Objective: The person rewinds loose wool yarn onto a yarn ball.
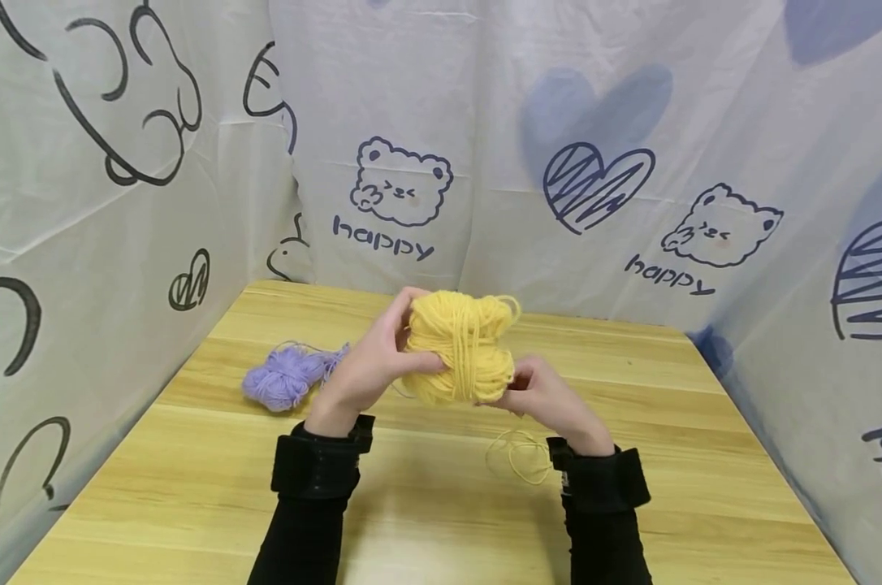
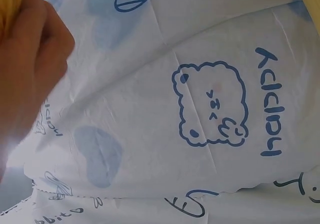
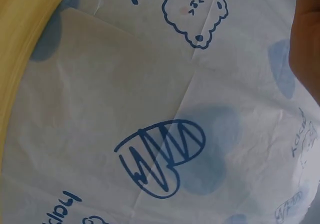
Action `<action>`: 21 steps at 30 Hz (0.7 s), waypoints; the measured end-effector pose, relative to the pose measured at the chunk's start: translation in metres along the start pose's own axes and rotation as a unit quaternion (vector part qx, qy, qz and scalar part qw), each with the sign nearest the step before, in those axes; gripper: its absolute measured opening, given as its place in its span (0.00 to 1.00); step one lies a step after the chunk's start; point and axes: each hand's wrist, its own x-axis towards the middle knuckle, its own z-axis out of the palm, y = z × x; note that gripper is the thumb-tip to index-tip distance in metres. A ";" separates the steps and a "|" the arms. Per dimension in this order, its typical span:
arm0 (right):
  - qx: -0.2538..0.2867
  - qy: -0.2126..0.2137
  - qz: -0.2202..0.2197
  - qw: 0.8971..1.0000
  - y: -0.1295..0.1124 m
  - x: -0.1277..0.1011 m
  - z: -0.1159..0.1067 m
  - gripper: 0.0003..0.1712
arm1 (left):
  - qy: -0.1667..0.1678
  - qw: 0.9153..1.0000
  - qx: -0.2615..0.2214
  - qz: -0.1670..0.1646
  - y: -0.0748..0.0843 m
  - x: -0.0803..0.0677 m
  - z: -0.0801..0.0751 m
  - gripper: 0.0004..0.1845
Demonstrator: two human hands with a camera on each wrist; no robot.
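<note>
Head view, and the work is up in the air: the person's bare left hand [image 1: 378, 357] has its grip wrapped round the left end of a plump, bright yellow skein of yarn [image 1: 463, 349], thumb across the front, fingers over the top and round behind. Over on the other side, the bare right hand [image 1: 551, 398] curls its grip in on the skein's lower right end, thumb and fingers closed on yarn there; whether they have the body of it or just a strand, I can't tell. So the skein hangs between the two hands, over the tabletop, several strands wound round its waist and one loop poking out at the upper right.

Below the right hand, a loose yellow strand [image 1: 530, 463] lies in loops on the pale wood-grain tabletop [image 1: 704, 487], just beside the wrist. Black bands circle both wrists, with black sleeves below them. Out to the left, a smaller lilac ball of yarn [image 1: 283, 378] rests on the wood, near the left wrist, trailing loose threads towards it. And all round, white cloth [image 1: 485, 106] with blue hearts, bear faces and the word "happy" walls in the scene.
</note>
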 end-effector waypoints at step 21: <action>0.118 0.162 -0.033 0.979 -0.019 -0.007 0.001 0.11 | -0.064 0.962 0.264 -0.013 -0.011 0.004 0.005 0.32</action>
